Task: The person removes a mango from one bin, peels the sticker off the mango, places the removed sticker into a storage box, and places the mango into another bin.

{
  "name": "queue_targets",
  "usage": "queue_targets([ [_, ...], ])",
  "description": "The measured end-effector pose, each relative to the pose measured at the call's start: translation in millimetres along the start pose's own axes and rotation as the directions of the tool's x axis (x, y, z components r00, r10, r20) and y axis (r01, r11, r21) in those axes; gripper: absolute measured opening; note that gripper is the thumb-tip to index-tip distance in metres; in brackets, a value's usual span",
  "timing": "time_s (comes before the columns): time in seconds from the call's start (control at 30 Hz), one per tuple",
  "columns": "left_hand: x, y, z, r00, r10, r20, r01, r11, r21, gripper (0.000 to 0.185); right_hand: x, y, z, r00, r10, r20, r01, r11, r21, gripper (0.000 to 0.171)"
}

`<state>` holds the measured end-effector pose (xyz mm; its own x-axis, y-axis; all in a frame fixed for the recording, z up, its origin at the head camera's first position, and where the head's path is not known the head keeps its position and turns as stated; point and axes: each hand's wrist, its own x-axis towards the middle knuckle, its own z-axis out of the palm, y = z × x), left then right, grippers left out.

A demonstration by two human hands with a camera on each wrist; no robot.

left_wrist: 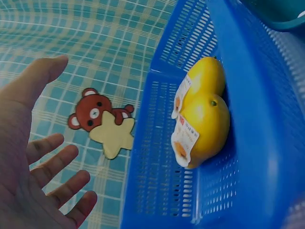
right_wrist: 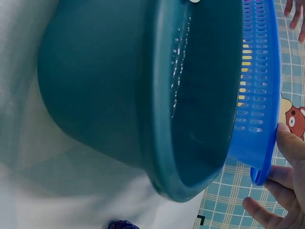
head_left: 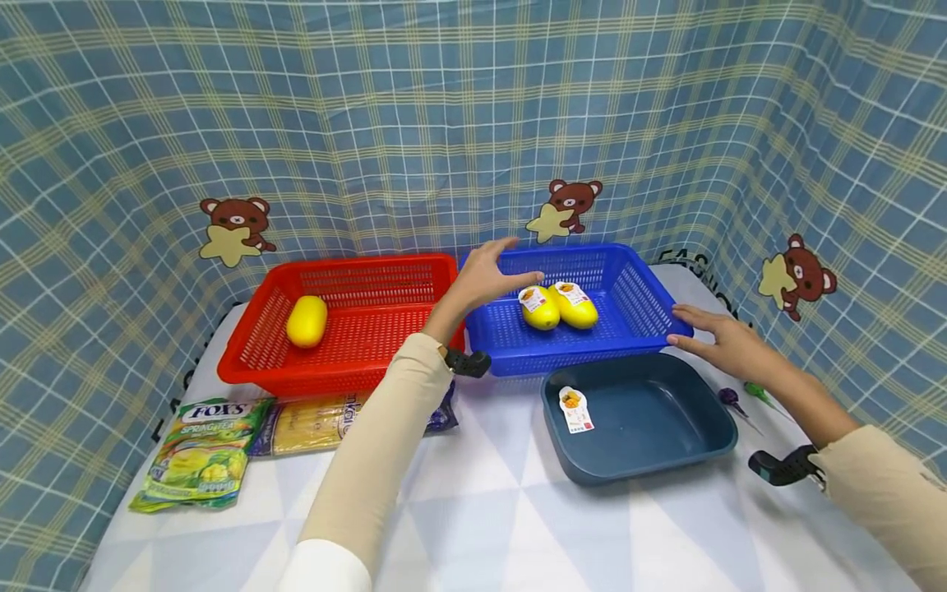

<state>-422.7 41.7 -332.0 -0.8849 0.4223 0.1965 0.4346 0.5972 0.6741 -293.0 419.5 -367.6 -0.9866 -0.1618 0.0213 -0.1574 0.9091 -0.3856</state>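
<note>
The left hand (head_left: 484, 275) is hovering open-fingered over the blue basket (head_left: 636, 308) holding two lemons (head_left: 556, 307), while the right hand (head_left: 721, 339) is touching that basket's corner with straight fingers.

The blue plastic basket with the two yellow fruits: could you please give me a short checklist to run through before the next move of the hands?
1. Left hand free, fingers spread above the blue plastic basket: ok.
2. Right hand touching the basket's right rim: ok.
3. Two labelled yellow fruits lie side by side inside the basket: ok.
4. Dark teal plastic tray holds only a loose label: ok.
5. Firmness of the right hand's hold on the rim: cannot tell.
</note>
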Motion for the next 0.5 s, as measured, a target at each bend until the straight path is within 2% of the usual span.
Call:
queue_targets([
  [0.17, 22.5, 2.5, 16.3, 0.999, -0.023, 0.040, 0.021, 0.999, 0.050, 0.086, -3, 3, 4, 1.000, -0.007, -0.007, 0.007, 1.000, -0.013, 0.077],
  [0.33, 38.6, -1.5, 34.0, 0.996, -0.033, 0.087, 0.024, 0.994, 0.105, 0.090, -10, 3, 6, 1.000, -0.018, -0.014, 0.018, 0.999, -0.027, 0.075],
  [0.5, 50.5, -10.0, 35.9, 0.993, -0.061, 0.105, 0.046, 0.989, 0.139, 0.092, -4, -1, 3, 0.998, -0.044, -0.035, 0.042, 0.998, -0.043, 0.074],
])
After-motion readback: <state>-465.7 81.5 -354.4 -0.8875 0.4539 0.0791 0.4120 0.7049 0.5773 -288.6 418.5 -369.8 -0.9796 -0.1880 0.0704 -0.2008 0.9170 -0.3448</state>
